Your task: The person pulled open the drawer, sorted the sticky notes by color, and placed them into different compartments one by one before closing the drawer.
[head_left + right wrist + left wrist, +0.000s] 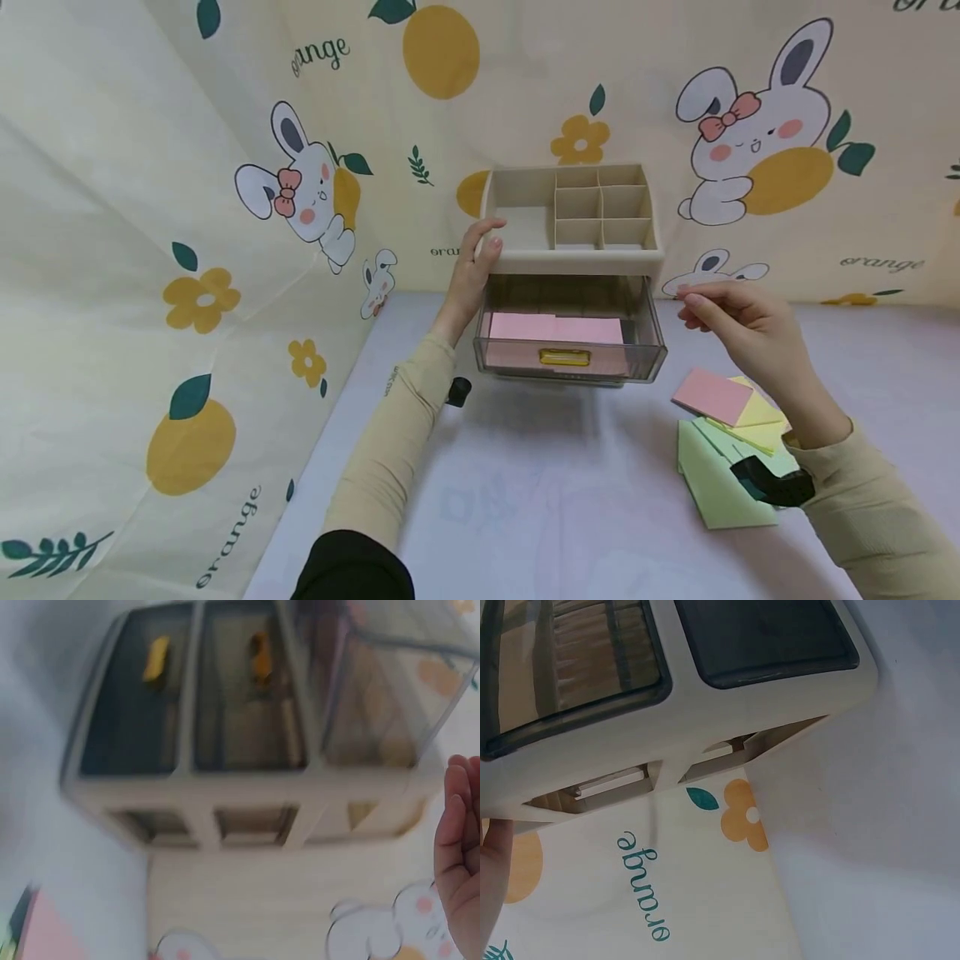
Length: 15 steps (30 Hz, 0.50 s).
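A cream desktop drawer organizer (577, 264) stands by the back wall, with a divided open top. Its clear top drawer (645, 358) is pulled out and has a gold handle (564, 357). Pink sticky-note pads (525, 327) lie side by side inside it. My left hand (474, 271) grips the organizer's upper left side, fingers bent over the rim; only part of that hand (493, 877) shows in the left wrist view. To the right of the drawer, in the air, is my right hand (738, 321). It holds nothing, and its fingers (454, 825) look nearly straight in the right wrist view.
On the table to the right lie a pink pad (712, 396), yellow pads (761, 421) and green pads (720, 492), partly overlapping beneath my right forearm. Two lower drawers (135, 712) of the organizer are closed. A patterned cloth (300, 450) covers the wall behind and at left.
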{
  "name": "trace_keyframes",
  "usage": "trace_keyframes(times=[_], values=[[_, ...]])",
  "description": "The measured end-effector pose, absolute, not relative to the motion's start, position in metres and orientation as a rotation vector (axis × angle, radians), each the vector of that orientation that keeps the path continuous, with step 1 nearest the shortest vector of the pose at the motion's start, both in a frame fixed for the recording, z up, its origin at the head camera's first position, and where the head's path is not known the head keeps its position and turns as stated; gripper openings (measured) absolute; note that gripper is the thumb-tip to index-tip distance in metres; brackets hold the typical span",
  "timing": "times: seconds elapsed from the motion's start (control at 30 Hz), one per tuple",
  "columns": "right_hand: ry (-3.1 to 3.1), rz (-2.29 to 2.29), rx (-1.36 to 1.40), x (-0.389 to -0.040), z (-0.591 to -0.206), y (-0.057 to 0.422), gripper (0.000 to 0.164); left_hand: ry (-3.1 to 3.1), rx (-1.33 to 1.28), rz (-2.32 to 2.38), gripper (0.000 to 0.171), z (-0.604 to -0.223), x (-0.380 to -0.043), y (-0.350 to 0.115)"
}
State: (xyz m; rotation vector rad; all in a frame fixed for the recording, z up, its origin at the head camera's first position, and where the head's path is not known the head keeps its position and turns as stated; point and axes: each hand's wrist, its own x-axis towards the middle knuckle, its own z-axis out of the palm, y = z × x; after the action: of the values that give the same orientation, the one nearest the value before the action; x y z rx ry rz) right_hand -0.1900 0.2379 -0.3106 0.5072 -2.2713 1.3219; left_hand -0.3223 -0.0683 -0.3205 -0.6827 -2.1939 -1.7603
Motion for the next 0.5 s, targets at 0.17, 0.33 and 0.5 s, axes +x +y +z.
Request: trace_keyframes(times=[0.17,0.33,0.5], values=[[-2.387,1.291,0.425,-0.187,-0.326,0.263,0.017,-2.211,-0.692,-1.778,0.041,-0.303,-0.301,-0.069],[-2.517,1.214,0.359,-0.188,-0.342,0.285,0.021,-2.211,-0.683,-1.772,0.042,-0.298,-0.295,-0.068],[-2.675,1.119,0.29,-0.192,-0.357,0.305,0.03,-2.226,-0.688,-1.762,0.042,-0.299,-0.294,-0.068]])
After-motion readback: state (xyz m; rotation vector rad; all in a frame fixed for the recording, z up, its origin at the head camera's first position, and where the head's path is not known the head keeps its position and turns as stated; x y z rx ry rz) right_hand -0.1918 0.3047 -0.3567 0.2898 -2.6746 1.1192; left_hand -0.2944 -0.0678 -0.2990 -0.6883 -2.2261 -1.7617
